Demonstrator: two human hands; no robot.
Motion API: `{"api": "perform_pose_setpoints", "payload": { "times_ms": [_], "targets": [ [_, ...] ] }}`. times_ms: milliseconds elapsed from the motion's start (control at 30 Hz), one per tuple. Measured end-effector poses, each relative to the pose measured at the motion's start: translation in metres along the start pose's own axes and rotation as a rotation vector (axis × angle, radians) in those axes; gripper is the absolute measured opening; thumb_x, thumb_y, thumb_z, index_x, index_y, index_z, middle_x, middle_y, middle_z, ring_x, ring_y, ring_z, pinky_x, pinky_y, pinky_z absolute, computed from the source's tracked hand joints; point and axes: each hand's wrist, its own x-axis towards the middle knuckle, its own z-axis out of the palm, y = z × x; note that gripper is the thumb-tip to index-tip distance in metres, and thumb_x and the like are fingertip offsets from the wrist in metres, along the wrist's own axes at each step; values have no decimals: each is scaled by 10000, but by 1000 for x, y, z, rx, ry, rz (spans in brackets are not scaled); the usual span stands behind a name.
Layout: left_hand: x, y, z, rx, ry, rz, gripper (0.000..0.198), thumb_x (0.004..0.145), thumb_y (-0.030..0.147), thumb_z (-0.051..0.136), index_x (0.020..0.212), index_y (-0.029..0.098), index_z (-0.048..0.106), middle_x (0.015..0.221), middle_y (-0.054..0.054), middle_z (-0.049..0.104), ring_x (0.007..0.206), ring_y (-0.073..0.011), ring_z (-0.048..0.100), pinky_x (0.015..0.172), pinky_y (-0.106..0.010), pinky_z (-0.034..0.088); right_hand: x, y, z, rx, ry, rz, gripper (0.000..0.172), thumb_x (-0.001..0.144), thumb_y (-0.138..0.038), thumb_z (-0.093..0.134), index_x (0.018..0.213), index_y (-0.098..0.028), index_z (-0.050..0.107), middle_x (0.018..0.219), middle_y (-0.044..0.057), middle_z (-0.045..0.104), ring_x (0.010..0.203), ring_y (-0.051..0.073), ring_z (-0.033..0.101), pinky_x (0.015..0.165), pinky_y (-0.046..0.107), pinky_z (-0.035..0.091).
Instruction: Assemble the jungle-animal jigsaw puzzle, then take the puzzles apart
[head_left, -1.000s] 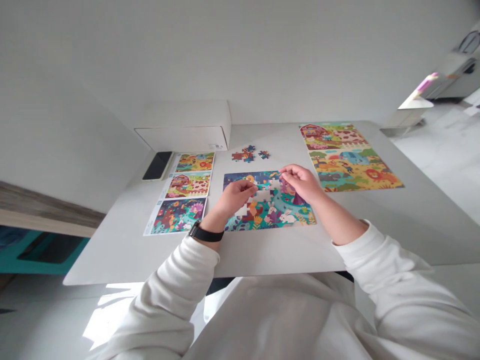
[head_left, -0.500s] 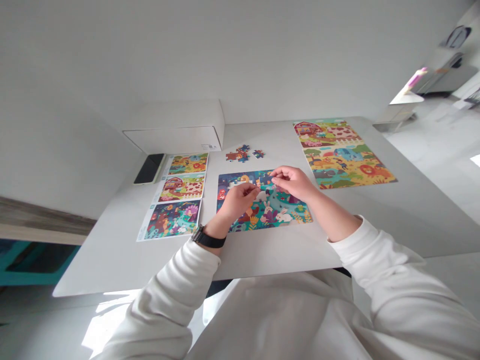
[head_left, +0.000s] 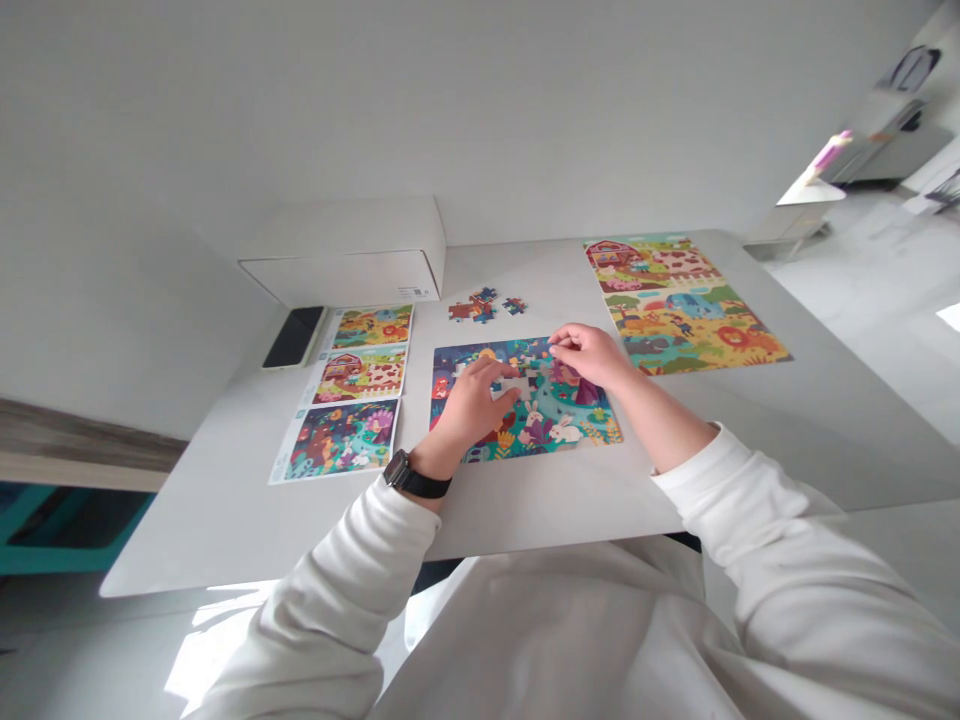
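A dark blue and teal jigsaw puzzle [head_left: 559, 420] with rabbits and plants lies in front of me, with a pale gap near its middle. Over its left half is my left hand [head_left: 472, 400], thumb and fingers apart, nothing visible between them. My right hand [head_left: 591, 354] rests at the upper right edge of the puzzle, thumb and fingertips close together. Whatever those fingertips hold, if anything, is hidden. Beyond the puzzle sit several loose puzzle pieces [head_left: 480, 304], one of them a little apart to the right.
Two assembled puzzles, a farm scene [head_left: 675, 268] and a savanna scene [head_left: 697, 325], lie at the right. On the left is a picture sheet [head_left: 349, 440] with three printed scenes. Behind it are a phone [head_left: 294, 338] and a white box [head_left: 345, 275] against the wall.
My left thumb and fingers have parted from a pinch. The right hand has shifted slightly up and right, and its fingertips have drawn closer to the puzzle's upper edge.
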Motion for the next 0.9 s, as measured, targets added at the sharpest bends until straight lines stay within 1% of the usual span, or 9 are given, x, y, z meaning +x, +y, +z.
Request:
{"api": "perform_pose_setpoints", "payload": {
  "times_ms": [167,367,533,700,900],
  "targets": [
    [-2,-5,8,33,-51,78,327,901,280,776,1222,219,756,1348,-117,710,1290,-285,676,1184,-474,528,1,-6,6,-89,-22,33,85,892,-241,774,973,-229,754,905,12,842,834,188,769,786,293,527],
    [-4,-6,14,101,-135,99,415,933,322,763,1333,212,745,1508,-153,641,1413,-317,611,1257,-524,477,3,-1,9,-156,-58,26,58,902,-218,774,952,-234,751,880,-3,840,808,177,769,759,282,516],
    [-4,-4,15,133,-191,109,447,937,334,752,1371,226,744,1551,-130,630,1434,-330,596,1273,-536,458,4,-2,10,-211,-64,12,56,908,-202,776,949,-232,753,886,-3,836,812,172,768,764,276,515],
    [-4,-3,16,135,-206,162,423,976,360,711,1375,227,749,1554,-112,646,1451,-324,587,1280,-532,440,3,-5,12,-266,-47,6,58,899,-211,780,949,-236,765,899,5,832,818,179,761,758,277,522],
    [-5,-5,18,150,-229,170,471,974,409,720,1418,251,728,1572,-94,640,1507,-343,539,1309,-579,386,5,1,15,-286,-52,-20,76,900,-223,780,976,-235,781,905,14,823,817,178,750,768,276,531]
  ]
}}
